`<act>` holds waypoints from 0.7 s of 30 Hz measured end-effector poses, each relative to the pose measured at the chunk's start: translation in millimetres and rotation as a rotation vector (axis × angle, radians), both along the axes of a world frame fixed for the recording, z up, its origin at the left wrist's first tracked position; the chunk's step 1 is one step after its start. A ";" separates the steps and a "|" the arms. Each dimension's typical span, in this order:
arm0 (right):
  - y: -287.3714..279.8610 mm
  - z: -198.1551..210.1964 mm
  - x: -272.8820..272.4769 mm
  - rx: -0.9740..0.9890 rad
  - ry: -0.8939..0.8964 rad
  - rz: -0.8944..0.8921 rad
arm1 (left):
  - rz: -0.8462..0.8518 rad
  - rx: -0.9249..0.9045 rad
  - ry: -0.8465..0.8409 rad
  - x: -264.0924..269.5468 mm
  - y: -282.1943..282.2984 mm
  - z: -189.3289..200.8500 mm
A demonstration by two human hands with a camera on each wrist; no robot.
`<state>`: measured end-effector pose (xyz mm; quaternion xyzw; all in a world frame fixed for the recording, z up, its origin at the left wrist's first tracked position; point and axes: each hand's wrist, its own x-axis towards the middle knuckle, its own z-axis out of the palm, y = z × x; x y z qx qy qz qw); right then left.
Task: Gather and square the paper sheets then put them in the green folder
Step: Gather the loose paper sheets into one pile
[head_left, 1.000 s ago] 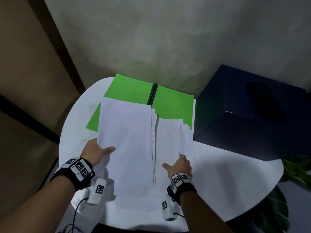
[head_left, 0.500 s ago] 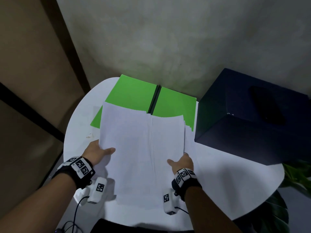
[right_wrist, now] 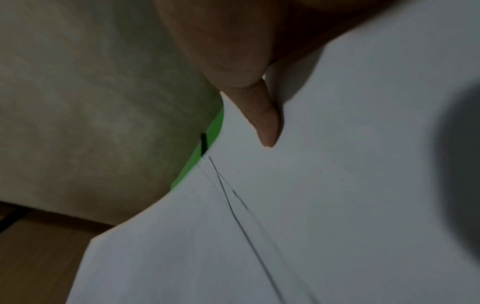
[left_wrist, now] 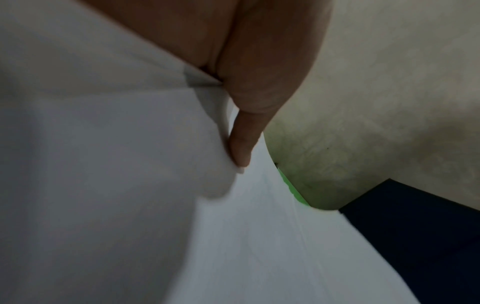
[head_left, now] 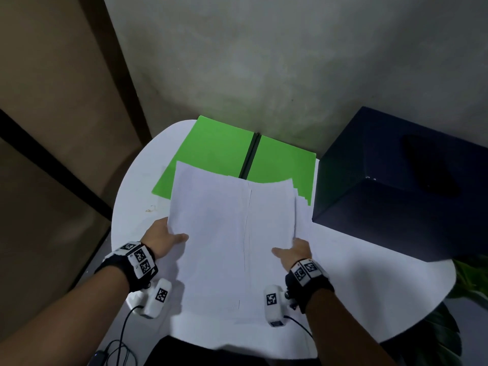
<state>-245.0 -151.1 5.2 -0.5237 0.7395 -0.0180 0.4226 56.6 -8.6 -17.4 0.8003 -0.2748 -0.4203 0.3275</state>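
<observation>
A: Overhead first, head view. White paper sheets [head_left: 232, 233] lie on the round white table [head_left: 369, 286], their far edge overlapping the open green folder [head_left: 211, 151], which lies flat with its dark spine [head_left: 250, 154] toward the wall. The stack is unsquared: stepped corners fan out at the far right.

B: And the hands?

A: Left hand [head_left: 161, 239] holds the stack's left edge, thumb on top. Right hand [head_left: 295, 252] holds the right edge, thumb lying on the top sheet. Each hand is clamped on the paper, the two well apart. A dark blue box [head_left: 396, 194] stands just right of the folder; a green plant [head_left: 470, 281] shows beyond the table edge.

B: Left wrist view?

A: Thumb [left_wrist: 244, 144] presses down on the paper sheets [left_wrist: 116, 164]; the sheets bulge beside it. A sliver of green folder [left_wrist: 291, 187] and the dark blue box [left_wrist: 415, 236] lie beyond. Blurred.

B: Right wrist view?

A: Thumb [right_wrist: 267, 123] rests on the paper sheets [right_wrist: 311, 205]; fingers under the edge, hidden. Overlapping sheet edges show as dark lines. Green folder [right_wrist: 207, 144] at the far edge.
</observation>
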 end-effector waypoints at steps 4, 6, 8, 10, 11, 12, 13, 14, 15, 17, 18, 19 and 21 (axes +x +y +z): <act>-10.2 58.4 -16.1 -0.327 -0.034 0.062 | 0.000 -0.011 -0.001 2.0 1.0 -2.0; -16.4 101.3 -21.0 -0.483 -0.093 0.087 | -0.016 -0.006 -0.002 -1.1 -0.3 -2.3; -19.4 147.2 -25.1 -0.611 -0.203 0.069 | -0.040 0.001 -0.007 -8.4 -2.8 -3.8; -21.7 179.5 -29.4 -0.691 -0.318 0.005 | -0.063 -0.004 -0.016 -19.6 -6.8 -1.2; -24.0 184.8 -31.6 -0.705 -0.376 -0.020 | -0.074 0.000 -0.024 -24.8 -8.8 -0.7; -25.7 186.4 -32.2 -0.694 -0.445 -0.039 | -0.091 -0.012 -0.026 -29.9 -10.9 0.5; -28.3 180.7 -32.7 -0.665 -0.510 -0.058 | -0.103 -0.019 -0.018 -34.6 -12.7 2.5; -29.4 172.3 -31.4 -0.629 -0.559 -0.090 | -0.110 -0.034 -0.011 -38.4 -13.7 2.7; -31.3 157.6 -29.7 -0.582 -0.575 -0.122 | -0.107 -0.025 -0.006 -42.4 -14.7 6.7; -30.2 116.5 -20.9 -0.446 -0.558 -0.141 | -0.042 -0.036 0.138 -44.9 -15.8 9.6; -27.3 93.7 -15.6 -0.391 -0.523 -0.132 | 0.033 -0.045 0.277 -43.0 -16.4 7.3; -24.2 70.8 -9.4 -0.346 -0.457 -0.111 | 0.133 -0.035 0.437 -38.9 -16.3 5.9; -14.8 29.9 2.6 -0.272 -0.284 -0.044 | 0.290 0.011 0.661 -26.1 -14.8 -5.3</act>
